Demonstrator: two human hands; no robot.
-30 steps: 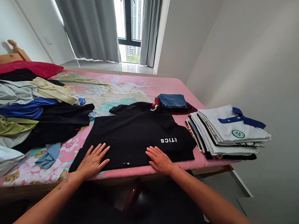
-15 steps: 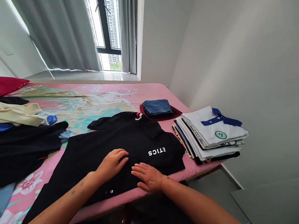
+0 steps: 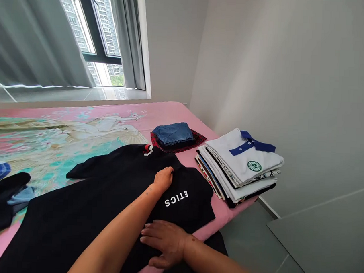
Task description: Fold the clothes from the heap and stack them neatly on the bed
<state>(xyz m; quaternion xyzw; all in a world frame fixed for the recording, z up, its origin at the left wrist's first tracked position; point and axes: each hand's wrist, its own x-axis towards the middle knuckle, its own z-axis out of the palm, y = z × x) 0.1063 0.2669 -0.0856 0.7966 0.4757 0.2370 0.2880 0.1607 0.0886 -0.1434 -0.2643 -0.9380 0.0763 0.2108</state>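
Note:
A black T-shirt (image 3: 107,189) with a white "ETICS" print lies spread at the bed's near edge, its collar trimmed in red and white. My left hand (image 3: 163,179) reaches across it to the shoulder near the collar. Its fingers are curled closed on the black cloth, the tips partly hidden. Lower down, my right hand (image 3: 165,240) rests flat on the shirt below the lettering, fingers stretched out.
A stack of folded shirts (image 3: 244,163), topped by a white polo with a blue collar, stands at the bed's right edge. Folded jeans (image 3: 173,133) lie on red checked cloth behind. Loose dark clothing (image 3: 4,201) is at left on the pink bedsheet (image 3: 168,109).
My left hand has moved forward and right, from the shirt's middle to its shoulder, and closed. My right hand stays flat at the near edge. The view has swung right.

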